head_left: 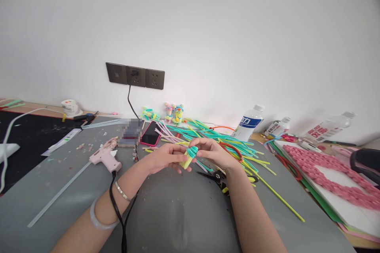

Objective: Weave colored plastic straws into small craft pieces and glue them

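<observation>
Between my two hands is a small pipe-cleaner figure [190, 155], pale yellow below with a coiled teal top. My left hand [169, 158] pinches its yellow part from the left, thumb and fingers closed on it. From the right, my right hand [212, 153] grips the teal top between thumb and fingers. Just below my right hand lie black-bladed scissors [219, 177], partly hidden by my forearm. Loose teal, yellow and lilac pipe cleaners [252, 150] spread behind and beside my right hand.
A pink glue gun [106, 158] lies left, its black cord crossing my left forearm. A phone [151, 133] and finished pipe-cleaner figures [173, 113] are near the wall. A bottle [249, 123] stands back right. A pink braided piece [314, 166] lies far right.
</observation>
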{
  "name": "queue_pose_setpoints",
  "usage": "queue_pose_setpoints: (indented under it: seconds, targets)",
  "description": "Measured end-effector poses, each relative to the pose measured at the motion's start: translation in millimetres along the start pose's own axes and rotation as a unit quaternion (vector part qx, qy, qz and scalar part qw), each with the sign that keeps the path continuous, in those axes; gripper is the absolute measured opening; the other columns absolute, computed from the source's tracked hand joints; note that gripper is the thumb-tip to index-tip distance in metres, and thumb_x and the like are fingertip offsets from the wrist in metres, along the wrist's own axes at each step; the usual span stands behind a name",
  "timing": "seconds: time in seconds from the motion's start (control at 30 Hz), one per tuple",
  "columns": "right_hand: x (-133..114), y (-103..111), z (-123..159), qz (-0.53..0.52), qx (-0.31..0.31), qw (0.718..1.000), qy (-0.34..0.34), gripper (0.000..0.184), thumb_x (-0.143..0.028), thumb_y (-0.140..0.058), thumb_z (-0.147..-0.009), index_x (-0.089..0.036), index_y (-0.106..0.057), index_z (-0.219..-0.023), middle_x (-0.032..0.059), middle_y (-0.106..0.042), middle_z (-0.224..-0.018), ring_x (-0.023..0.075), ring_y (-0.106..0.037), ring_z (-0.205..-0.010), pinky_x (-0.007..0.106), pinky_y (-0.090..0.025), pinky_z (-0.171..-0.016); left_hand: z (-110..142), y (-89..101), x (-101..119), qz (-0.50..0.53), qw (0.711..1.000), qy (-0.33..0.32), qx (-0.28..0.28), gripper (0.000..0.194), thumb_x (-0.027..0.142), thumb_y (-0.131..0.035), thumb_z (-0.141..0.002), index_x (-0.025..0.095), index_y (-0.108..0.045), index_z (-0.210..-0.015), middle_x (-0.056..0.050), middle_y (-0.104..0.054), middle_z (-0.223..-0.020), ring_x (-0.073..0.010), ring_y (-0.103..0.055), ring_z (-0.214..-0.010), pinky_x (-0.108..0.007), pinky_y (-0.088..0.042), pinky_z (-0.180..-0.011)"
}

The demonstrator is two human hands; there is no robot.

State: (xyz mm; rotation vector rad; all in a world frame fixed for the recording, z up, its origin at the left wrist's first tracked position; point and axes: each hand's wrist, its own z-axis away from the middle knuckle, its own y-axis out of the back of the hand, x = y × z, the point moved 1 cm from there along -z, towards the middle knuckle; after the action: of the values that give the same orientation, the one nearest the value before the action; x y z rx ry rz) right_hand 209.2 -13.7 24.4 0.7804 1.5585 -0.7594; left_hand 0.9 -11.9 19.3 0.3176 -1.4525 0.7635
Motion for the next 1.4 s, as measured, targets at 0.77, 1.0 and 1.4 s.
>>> queue_pose_setpoints:
  seconds: [0.77, 1.0, 1.4]
  targets:
    - [7.9, 2.0, -2.9, -0.052, -0.062, 0.997, 0.009, 0.022, -0.021, -0.073, -0.079, -0.018, -0.070, -0.100, 0.0044, -0.064, -0.092, 0.0137, -0.059, -0.076, 0.029, -0.049, -0.073, 0.9, 2.6, 0.1, -0.030, 0.999, 0.000, -0.015, 0.040, 0.036, -0.077, -0.073, 0.015, -0.072, -0.107, -0.013, -0.073, -0.095, -0.0188, -0.068, -0.080, -0.025, -0.051, -0.065]
    - [4.5, -0.9, -3.6, -0.047, -0.046, 0.998, 0.017, 0.022, -0.021, -0.074, -0.079, -0.018, -0.069, -0.100, 0.0037, -0.064, -0.091, 0.0134, -0.059, -0.077, 0.027, -0.049, -0.071, 0.4, 1.5, -0.2, -0.011, 1.000, -0.007, -0.009, 0.037, 0.034, -0.077, -0.073, 0.016, -0.071, -0.105, -0.013, -0.073, -0.103, -0.0207, -0.069, -0.085, -0.025, -0.051, -0.065]
    - [7.4, -1.4, -5.2, -0.055, -0.038, 0.998, -0.010, 0.021, -0.026, -0.075, -0.078, -0.018, -0.065, -0.095, 0.0004, -0.062, -0.081, 0.0126, -0.058, -0.070, 0.028, -0.048, -0.072, -1.3, 2.3, -2.1, 0.005, 1.000, -0.013, 0.003, 0.036, 0.033, -0.077, -0.074, 0.015, -0.070, -0.104, -0.014, -0.073, -0.103, -0.0187, -0.070, -0.083, -0.023, -0.052, -0.064]
